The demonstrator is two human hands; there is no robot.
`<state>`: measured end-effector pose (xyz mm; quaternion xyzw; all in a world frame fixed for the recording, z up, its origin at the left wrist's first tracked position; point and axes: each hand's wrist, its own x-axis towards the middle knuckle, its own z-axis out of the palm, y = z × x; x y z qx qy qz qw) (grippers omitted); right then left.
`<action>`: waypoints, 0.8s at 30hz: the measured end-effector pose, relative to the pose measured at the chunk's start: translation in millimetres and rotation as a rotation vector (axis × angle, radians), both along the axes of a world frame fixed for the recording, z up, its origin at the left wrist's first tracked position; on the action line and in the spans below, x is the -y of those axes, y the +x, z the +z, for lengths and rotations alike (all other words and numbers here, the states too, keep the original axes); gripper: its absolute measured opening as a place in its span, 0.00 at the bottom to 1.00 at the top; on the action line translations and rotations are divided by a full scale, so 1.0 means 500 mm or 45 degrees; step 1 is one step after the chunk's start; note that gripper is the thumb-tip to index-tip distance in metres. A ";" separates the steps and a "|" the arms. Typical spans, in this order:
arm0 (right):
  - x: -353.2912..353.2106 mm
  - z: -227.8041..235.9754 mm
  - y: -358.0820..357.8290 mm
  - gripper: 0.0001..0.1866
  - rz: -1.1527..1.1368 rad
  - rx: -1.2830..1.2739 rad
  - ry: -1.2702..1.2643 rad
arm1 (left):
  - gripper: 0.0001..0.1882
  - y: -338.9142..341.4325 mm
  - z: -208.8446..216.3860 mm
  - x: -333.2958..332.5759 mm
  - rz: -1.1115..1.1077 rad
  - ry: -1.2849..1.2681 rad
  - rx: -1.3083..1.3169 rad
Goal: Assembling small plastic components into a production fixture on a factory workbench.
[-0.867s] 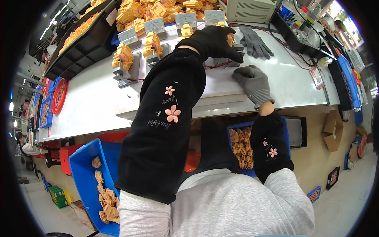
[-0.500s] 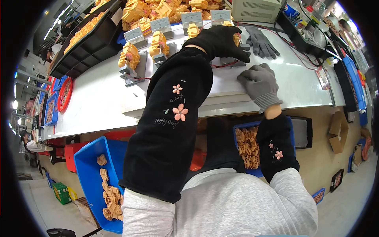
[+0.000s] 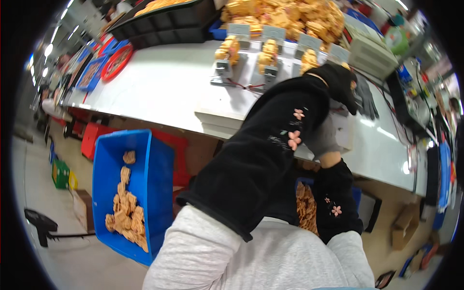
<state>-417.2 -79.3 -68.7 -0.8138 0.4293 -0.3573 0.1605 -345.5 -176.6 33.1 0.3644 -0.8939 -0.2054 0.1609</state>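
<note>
My left hand (image 3: 340, 86), in a black glove, is over the rightmost test fixture, its fingers curled around a yellow plastic part that is mostly hidden. My right hand (image 3: 325, 137), in a grey glove, is low by the front of the white board (image 3: 220, 118); my left sleeve and hand cover its fingers. Further left on the board, a yellow part (image 3: 228, 50) sits upright in a grey fixture (image 3: 224, 72). Beside it are another mounted yellow part (image 3: 268, 57) and a third one (image 3: 309, 60). Small panel meters (image 3: 273, 33) stand behind them.
A heap of yellow parts (image 3: 290, 17) lies at the back, beside a black crate (image 3: 169, 24) and a beige instrument box (image 3: 372, 53). A loose grey glove (image 3: 367, 99) lies right of my hands. Below the table edge is a blue bin (image 3: 159, 179) holding tan parts.
The view has swung, so the table appears turned and shifted right. My left hand stays at the rightmost fixture. My right hand is now partly behind my left arm.
</note>
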 end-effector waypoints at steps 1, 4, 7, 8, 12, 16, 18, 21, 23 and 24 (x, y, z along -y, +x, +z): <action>-0.006 0.015 -0.013 0.21 -0.047 -0.082 -0.037 | 0.50 -0.019 0.001 0.001 -0.019 0.010 0.035; 0.026 -0.022 -0.018 0.20 0.573 0.517 0.469 | 0.50 -0.028 0.023 -0.009 -0.061 0.069 0.051; 0.015 -0.017 0.018 0.20 0.543 0.256 0.326 | 0.51 -0.019 0.031 -0.020 -0.020 0.054 0.008; 0.009 -0.009 0.037 0.20 0.480 0.110 0.214 | 0.51 -0.014 0.028 -0.018 -0.021 0.050 0.006; -0.008 0.020 0.080 0.19 0.339 -0.196 0.019 | 0.50 -0.010 0.012 -0.005 -0.015 0.086 -0.052; -0.002 0.053 0.099 0.19 0.303 -0.374 -0.050 | 0.50 -0.009 0.014 -0.007 -0.009 0.113 -0.068; 0.004 0.069 0.116 0.19 0.315 -0.453 -0.079 | 0.50 -0.015 0.024 -0.009 -0.024 0.085 -0.033; 0.023 0.082 0.165 0.19 0.368 -0.534 -0.115 | 0.50 -0.022 0.037 -0.021 -0.032 0.070 0.014; 0.025 0.078 0.218 0.19 0.418 -0.531 -0.120 | 0.50 -0.016 0.028 -0.020 -0.003 0.090 0.029; 0.017 0.085 0.242 0.19 0.422 -0.523 -0.126 | 0.50 -0.014 0.023 -0.020 0.007 0.078 -0.004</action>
